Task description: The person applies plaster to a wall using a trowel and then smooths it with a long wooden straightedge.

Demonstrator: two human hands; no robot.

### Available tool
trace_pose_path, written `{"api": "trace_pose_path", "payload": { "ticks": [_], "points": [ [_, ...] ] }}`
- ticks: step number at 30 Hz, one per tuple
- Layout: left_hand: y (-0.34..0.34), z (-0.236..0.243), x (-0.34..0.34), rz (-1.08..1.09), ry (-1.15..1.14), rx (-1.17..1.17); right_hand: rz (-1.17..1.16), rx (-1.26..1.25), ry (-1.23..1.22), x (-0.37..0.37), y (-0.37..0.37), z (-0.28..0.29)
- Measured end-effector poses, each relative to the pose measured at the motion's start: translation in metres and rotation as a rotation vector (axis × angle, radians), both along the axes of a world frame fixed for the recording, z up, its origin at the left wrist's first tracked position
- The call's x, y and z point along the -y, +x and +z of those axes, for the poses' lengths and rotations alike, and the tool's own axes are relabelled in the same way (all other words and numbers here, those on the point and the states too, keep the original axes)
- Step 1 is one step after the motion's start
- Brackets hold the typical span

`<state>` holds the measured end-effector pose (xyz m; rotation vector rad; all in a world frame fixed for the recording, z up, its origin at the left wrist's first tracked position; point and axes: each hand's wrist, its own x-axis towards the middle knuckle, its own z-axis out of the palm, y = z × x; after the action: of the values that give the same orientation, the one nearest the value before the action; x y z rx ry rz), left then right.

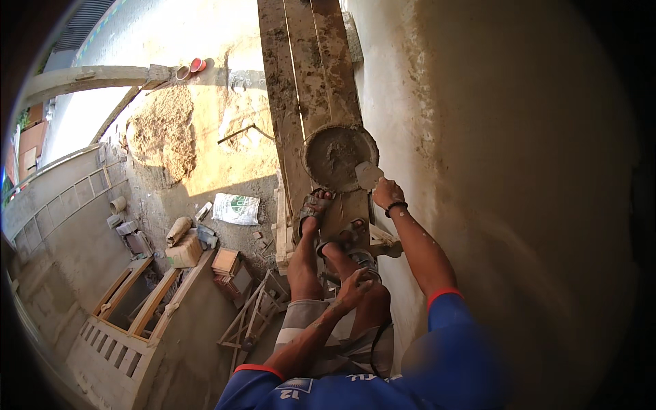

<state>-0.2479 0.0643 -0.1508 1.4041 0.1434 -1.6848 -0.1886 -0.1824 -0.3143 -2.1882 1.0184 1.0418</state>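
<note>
Wall rises along your whole right side, its plaster smooth in places and streaked in others. To your left lies the ground, sunlit at the far end and shaded nearer you. Your footing is the planks, mud-stained and laid lengthwise beside the wall, with narrow gaps between them. A sand heap sits out in the light, and a ladder stands against the far left side. Below you on the left are a wooden trestle and a white bag with green print. On the planks, just past your sandalled feet, stands the round tub, with wet grey mortar inside. Your left hand is down by your right knee, fingers bent, near something grey; you can't tell from this view whether it grips anything. Your right hand is closed firmly round the trowel, its handle hidden by your fingers. The blade lies flat-side up across the tub's near right edge; whether it touches the rim can't be told. A dark band circles that wrist.
</note>
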Motion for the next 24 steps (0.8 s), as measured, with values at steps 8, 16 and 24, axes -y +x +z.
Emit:
{"api": "trace_pose_path", "payload": {
  "ticks": [8,16,24],
  "points": [
    [0.01,-0.033,-0.01,0.107,0.07,0.077,-0.142,0.361,-0.053,-0.043,0.039,-0.085],
    [0.026,-0.025,-0.007,0.045,0.03,0.08,-0.057,0.549,-0.146,-0.046,-0.04,-0.092],
    [0.015,-0.032,-0.026,0.101,-0.046,0.32,-0.109,0.71,-0.039,-0.033,-0.04,0.065]
  ]
}}
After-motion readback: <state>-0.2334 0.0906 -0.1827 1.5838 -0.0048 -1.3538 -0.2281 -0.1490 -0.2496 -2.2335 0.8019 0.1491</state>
